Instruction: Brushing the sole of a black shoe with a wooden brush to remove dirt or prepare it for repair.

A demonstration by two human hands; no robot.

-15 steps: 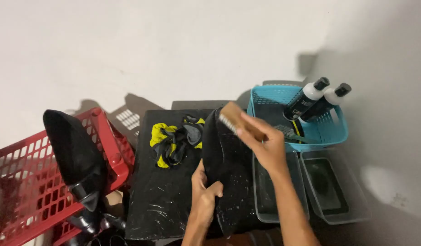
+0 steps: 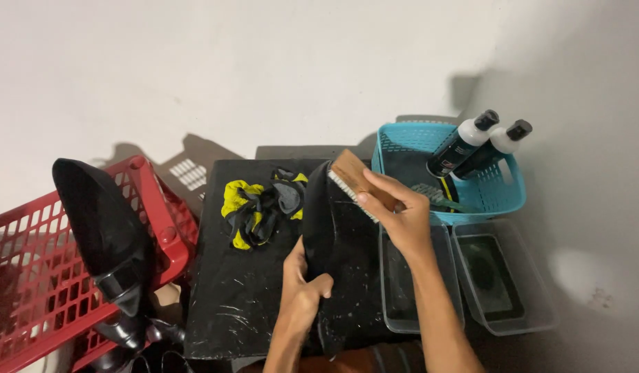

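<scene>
Black scuffed table (image 2: 243, 304), pale floor (image 2: 264, 62)

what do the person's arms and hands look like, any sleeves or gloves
Both forearms are bare, with no sleeves in view. The left hand and right hand wear no gloves. No watch, ring or wristband shows on either one, and no markings are visible.
</scene>
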